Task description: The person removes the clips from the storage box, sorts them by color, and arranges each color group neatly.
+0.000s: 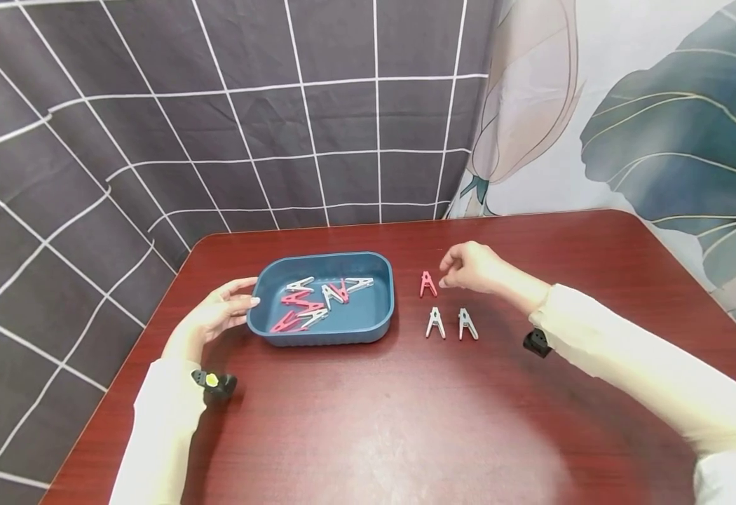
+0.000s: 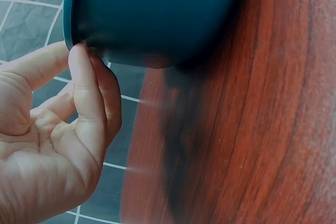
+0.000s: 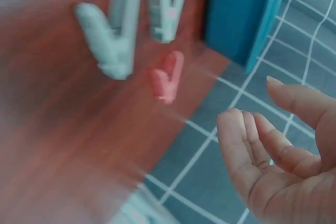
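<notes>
hovering right hand [image 1: 469,268] beside red clothespin [image 1: 427,284]

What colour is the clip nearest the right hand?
Red; the clip stands beside the right hand, clearest in the head view.

This looks like a staged recording corner indoors rather than a lived-in room. A small reddish-brown wooden table [image 1: 406,421] stands against hung fabric: a dark grey cloth with a white grid [image 1: 216,126] on one side and a pale curtain printed with large teal leaves [image 1: 658,126] on the other, both hiding the walls. A blue plastic tray [image 1: 324,335] of clothespins [image 1: 308,301] gives a household touch.
</notes>
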The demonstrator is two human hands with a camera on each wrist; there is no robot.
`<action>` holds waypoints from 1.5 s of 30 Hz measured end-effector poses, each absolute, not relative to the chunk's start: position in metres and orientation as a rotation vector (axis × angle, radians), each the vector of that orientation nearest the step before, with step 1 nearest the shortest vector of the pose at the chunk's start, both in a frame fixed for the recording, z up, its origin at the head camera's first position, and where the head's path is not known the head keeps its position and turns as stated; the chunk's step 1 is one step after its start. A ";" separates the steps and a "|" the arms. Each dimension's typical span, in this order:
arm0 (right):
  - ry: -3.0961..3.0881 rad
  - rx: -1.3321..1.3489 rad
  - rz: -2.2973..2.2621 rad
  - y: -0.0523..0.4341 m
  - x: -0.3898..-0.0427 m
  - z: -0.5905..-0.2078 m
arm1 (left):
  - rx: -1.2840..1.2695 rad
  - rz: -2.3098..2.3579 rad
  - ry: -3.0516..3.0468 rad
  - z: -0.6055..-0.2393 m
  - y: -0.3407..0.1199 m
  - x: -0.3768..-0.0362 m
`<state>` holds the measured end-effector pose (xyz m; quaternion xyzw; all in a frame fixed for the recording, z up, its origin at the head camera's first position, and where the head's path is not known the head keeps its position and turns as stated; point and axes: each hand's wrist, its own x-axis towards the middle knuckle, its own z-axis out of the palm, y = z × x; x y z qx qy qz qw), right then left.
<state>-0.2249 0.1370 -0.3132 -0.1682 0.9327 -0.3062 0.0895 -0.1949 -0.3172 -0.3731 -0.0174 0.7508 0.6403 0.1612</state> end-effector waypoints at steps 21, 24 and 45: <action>2.806 -1.006 -0.621 0.039 -0.253 -0.314 | -0.056 1.824 2.143 -0.371 -0.318 -0.196; 2.816 -1.057 -0.479 0.027 -0.255 -0.319 | -0.058 1.830 2.138 -0.371 -0.318 -0.196; 2.787 -0.728 -0.012 -0.022 -0.265 -0.357 | -0.073 1.899 2.076 -0.376 -0.317 -0.195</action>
